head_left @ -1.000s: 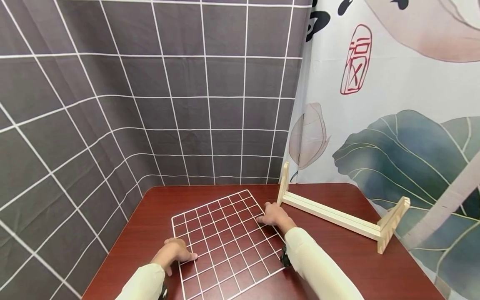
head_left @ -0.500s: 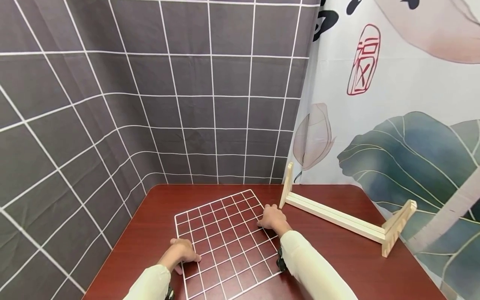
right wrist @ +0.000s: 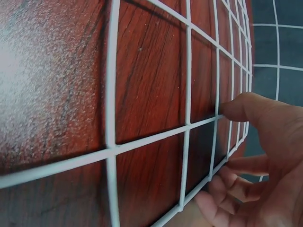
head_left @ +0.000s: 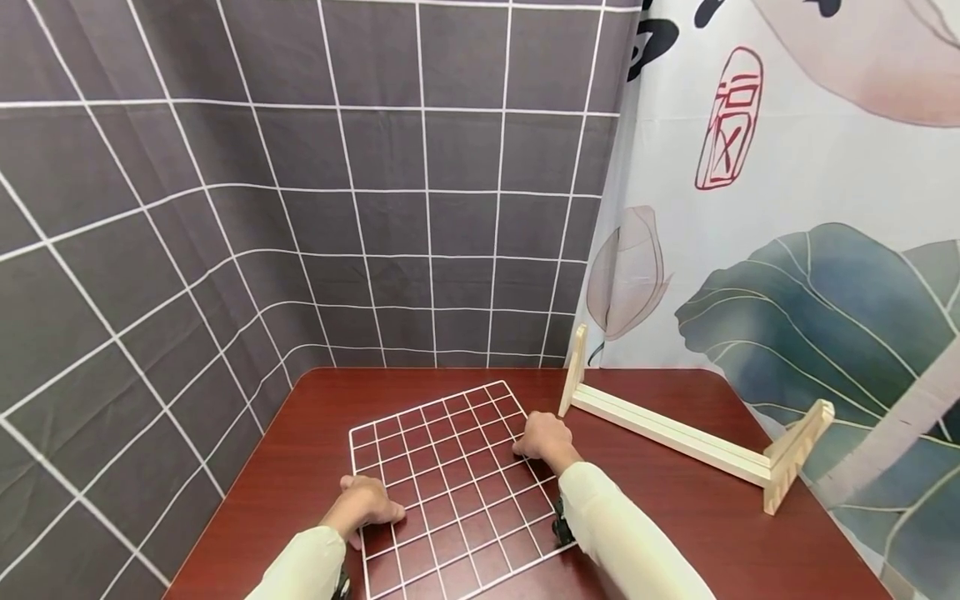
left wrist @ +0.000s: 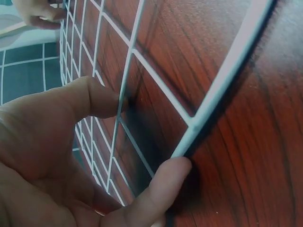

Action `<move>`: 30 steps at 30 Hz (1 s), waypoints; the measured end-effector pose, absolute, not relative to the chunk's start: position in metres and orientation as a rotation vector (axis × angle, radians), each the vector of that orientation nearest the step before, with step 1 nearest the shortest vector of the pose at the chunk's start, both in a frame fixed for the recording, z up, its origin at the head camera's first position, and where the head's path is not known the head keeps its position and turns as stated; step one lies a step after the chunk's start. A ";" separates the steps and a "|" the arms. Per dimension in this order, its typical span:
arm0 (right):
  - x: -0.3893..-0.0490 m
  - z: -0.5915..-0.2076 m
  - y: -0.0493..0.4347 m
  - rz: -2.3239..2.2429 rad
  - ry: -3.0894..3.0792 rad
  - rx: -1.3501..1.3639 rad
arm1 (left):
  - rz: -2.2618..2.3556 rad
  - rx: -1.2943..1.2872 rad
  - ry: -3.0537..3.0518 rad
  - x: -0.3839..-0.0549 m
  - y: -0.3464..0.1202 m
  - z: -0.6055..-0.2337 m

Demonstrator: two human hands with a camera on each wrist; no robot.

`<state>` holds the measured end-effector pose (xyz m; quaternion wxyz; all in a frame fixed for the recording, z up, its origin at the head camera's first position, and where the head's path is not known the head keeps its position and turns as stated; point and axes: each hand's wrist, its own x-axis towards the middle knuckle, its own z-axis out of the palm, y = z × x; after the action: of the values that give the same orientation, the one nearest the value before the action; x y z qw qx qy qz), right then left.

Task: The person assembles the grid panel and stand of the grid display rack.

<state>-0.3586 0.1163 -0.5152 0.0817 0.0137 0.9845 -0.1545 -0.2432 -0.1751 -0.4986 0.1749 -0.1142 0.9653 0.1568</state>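
Observation:
A white wire grid panel (head_left: 423,501) lies over the dark red table, turned at a slant. At its left edge my left hand (head_left: 365,504) holds on, and the left wrist view has the thumb (left wrist: 102,97) at an inner wire and a fingertip (left wrist: 173,175) against the thick outer wire. My right hand (head_left: 545,437) grips the right edge farther back. There the thumb (right wrist: 239,106) meets an inner wire while curled fingers (right wrist: 227,189) sit at the border wire.
Right of the panel stands a pale wooden frame (head_left: 671,433), a long bar between two upright end pieces. A dark grid-patterned curtain (head_left: 457,225) and a white printed curtain (head_left: 675,275) hang behind the red table (head_left: 720,533).
The head view has turned slightly left. My right hand's fingers have drawn in around the panel's edge. The panel's near side has shifted slightly; the wooden frame stays where it was.

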 end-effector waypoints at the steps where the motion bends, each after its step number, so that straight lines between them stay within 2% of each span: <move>1: -0.358 -0.514 0.116 -0.452 2.945 0.038 | 0.447 -0.329 2.735 -0.244 -0.175 -0.499; 12: -0.354 -0.503 0.111 -0.345 2.964 0.006 | 0.382 -0.373 2.757 -0.247 -0.175 -0.499; 24: -0.358 -0.482 0.109 -0.341 3.043 0.026 | 0.370 -0.199 2.810 -0.252 -0.184 -0.487; 30: -0.357 -0.479 0.111 -0.427 3.090 0.022 | 0.436 -0.298 2.881 -0.259 -0.186 -0.486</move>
<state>-0.3567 0.1106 -0.4791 0.0111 0.0072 0.9905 -0.1368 -0.2589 -0.1858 -0.4860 0.1062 -0.1013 0.9780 0.1480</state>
